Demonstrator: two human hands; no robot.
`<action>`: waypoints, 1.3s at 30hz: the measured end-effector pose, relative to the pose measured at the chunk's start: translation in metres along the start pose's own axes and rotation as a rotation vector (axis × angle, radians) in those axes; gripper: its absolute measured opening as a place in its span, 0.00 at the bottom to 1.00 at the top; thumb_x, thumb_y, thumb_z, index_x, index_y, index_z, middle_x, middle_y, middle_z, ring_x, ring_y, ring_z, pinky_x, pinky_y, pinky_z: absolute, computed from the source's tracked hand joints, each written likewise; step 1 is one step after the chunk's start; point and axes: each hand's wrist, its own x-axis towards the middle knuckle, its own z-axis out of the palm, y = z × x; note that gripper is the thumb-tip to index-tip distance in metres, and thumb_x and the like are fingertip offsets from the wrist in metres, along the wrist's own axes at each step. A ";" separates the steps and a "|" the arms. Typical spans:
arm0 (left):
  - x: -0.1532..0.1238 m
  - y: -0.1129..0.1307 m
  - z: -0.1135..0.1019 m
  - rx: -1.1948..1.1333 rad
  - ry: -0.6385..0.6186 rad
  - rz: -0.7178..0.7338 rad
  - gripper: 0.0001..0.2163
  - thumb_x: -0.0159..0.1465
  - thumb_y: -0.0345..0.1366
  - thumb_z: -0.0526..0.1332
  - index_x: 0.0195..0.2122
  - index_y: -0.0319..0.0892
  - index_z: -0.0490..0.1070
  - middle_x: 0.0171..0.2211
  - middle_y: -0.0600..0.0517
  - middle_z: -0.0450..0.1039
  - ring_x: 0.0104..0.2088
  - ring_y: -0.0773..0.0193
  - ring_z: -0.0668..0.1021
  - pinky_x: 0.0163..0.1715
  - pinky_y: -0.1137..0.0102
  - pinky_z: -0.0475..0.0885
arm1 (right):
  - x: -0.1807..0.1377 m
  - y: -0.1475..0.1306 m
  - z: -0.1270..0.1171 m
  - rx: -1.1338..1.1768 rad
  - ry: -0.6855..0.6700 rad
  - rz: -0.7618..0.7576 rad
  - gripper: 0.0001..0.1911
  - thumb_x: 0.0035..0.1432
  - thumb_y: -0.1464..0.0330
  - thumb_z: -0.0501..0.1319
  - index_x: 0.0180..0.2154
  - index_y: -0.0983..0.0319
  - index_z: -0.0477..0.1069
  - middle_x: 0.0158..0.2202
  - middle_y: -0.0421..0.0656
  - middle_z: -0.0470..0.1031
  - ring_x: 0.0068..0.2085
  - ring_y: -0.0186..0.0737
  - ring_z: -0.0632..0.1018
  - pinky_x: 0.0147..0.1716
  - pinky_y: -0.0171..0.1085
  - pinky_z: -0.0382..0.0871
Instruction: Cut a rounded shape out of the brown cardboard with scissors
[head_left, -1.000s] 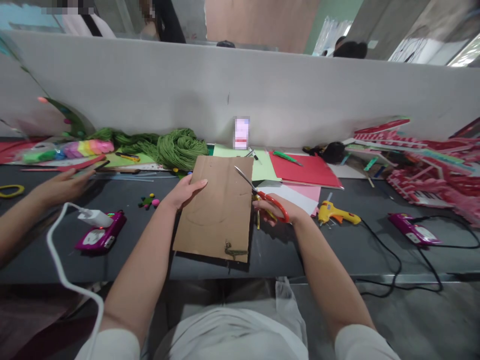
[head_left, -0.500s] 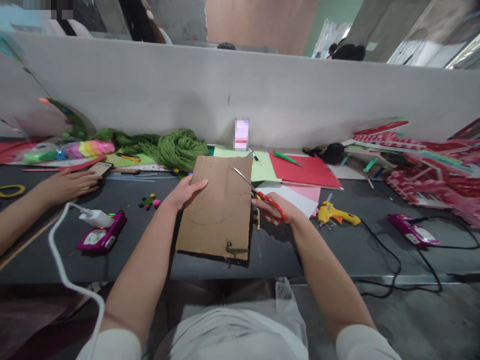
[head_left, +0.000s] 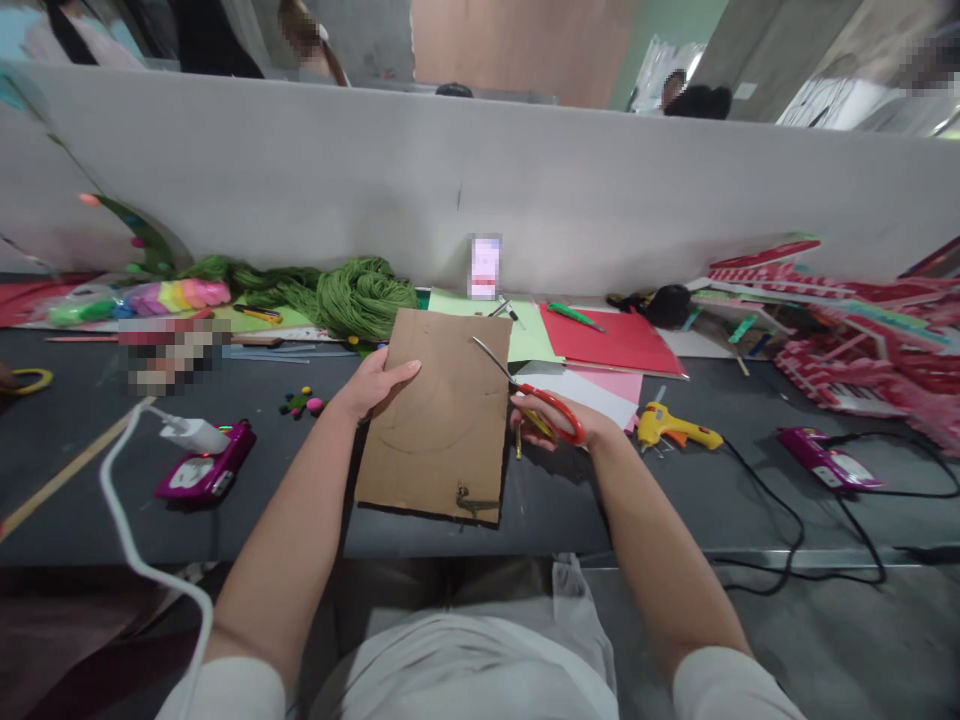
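Note:
A brown piece of cardboard [head_left: 442,420] with a faint drawn curve is tilted over the dark table. My left hand [head_left: 377,382] grips its left edge, thumb on top, fingers hidden beneath. Red-handled scissors [head_left: 553,400] are in my right hand [head_left: 547,425], fingers through the loops. One metal blade lies over the cardboard's right edge; the other is hidden under it. Near the cardboard's lower right corner are a dark mark and a small tear. Green sheets [head_left: 532,335] lie behind the cardboard, and a white sheet [head_left: 592,395] is beyond my right hand.
A yellow glue gun [head_left: 667,428] with a black cord lies right. Purple power strips [head_left: 821,460] stand on both sides. Green yarn [head_left: 360,300] is heaped at the back left, near a phone [head_left: 485,268] against the partition. Red sheets [head_left: 615,340] lie back right.
The cardboard and both my hands have shifted very slightly right. The yellow inner part of the scissor handles now shows more. The co-worker's hand at the left has left its place on the table.

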 end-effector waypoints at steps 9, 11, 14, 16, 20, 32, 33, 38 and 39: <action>0.001 -0.001 0.008 0.017 0.042 0.038 0.27 0.55 0.45 0.75 0.53 0.38 0.77 0.50 0.39 0.82 0.45 0.48 0.84 0.46 0.58 0.80 | -0.003 0.003 -0.003 0.045 -0.017 0.091 0.29 0.61 0.40 0.62 0.29 0.60 0.71 0.21 0.43 0.74 0.22 0.38 0.76 0.18 0.33 0.70; 0.002 -0.001 0.007 -0.005 0.044 0.041 0.27 0.55 0.45 0.75 0.52 0.38 0.78 0.50 0.39 0.82 0.45 0.48 0.84 0.45 0.58 0.80 | -0.005 -0.001 0.000 0.057 -0.023 0.100 0.30 0.59 0.38 0.62 0.30 0.60 0.73 0.22 0.43 0.75 0.23 0.39 0.77 0.19 0.35 0.73; 0.002 -0.001 0.006 -0.016 0.056 0.032 0.27 0.54 0.46 0.75 0.51 0.37 0.78 0.50 0.39 0.82 0.43 0.48 0.84 0.44 0.57 0.81 | -0.007 -0.004 0.002 0.056 -0.052 0.109 0.33 0.56 0.36 0.62 0.32 0.61 0.75 0.23 0.45 0.77 0.24 0.41 0.79 0.22 0.37 0.76; 0.003 -0.001 0.007 -0.003 0.068 0.020 0.26 0.54 0.46 0.75 0.51 0.37 0.79 0.50 0.39 0.82 0.43 0.48 0.85 0.43 0.57 0.81 | -0.008 -0.004 0.002 0.058 -0.059 0.103 0.34 0.54 0.35 0.63 0.32 0.61 0.75 0.24 0.46 0.77 0.26 0.44 0.80 0.24 0.39 0.78; 0.004 -0.001 0.006 0.022 0.066 0.024 0.26 0.54 0.47 0.75 0.51 0.38 0.79 0.48 0.40 0.83 0.43 0.46 0.85 0.42 0.57 0.81 | -0.010 -0.006 0.003 0.052 -0.073 0.094 0.34 0.55 0.35 0.61 0.31 0.60 0.75 0.23 0.46 0.77 0.27 0.46 0.81 0.25 0.41 0.79; 0.003 0.002 -0.016 0.030 0.126 -0.001 0.27 0.54 0.48 0.74 0.52 0.38 0.77 0.44 0.40 0.83 0.43 0.45 0.84 0.42 0.55 0.81 | -0.006 0.002 -0.004 0.016 -0.061 0.099 0.35 0.59 0.34 0.55 0.32 0.59 0.76 0.23 0.45 0.77 0.21 0.40 0.77 0.22 0.39 0.75; 0.002 0.003 -0.015 0.025 0.128 -0.004 0.28 0.54 0.47 0.74 0.52 0.37 0.77 0.44 0.40 0.83 0.43 0.45 0.84 0.42 0.55 0.81 | -0.006 0.001 -0.003 0.019 -0.058 0.100 0.35 0.60 0.34 0.55 0.32 0.59 0.75 0.23 0.45 0.77 0.21 0.41 0.77 0.22 0.40 0.75; 0.000 0.008 -0.010 0.009 0.152 -0.009 0.27 0.52 0.46 0.75 0.50 0.37 0.77 0.43 0.41 0.84 0.41 0.47 0.84 0.44 0.55 0.81 | -0.012 -0.006 -0.004 -0.076 -0.044 0.069 0.34 0.61 0.36 0.56 0.32 0.59 0.76 0.22 0.45 0.76 0.19 0.39 0.74 0.21 0.40 0.73; 0.000 0.008 -0.011 0.012 0.156 -0.006 0.27 0.52 0.46 0.75 0.51 0.37 0.77 0.43 0.41 0.84 0.41 0.47 0.84 0.44 0.55 0.81 | -0.015 -0.006 -0.007 -0.117 -0.034 0.050 0.33 0.61 0.37 0.57 0.31 0.59 0.75 0.22 0.44 0.75 0.18 0.38 0.73 0.19 0.39 0.71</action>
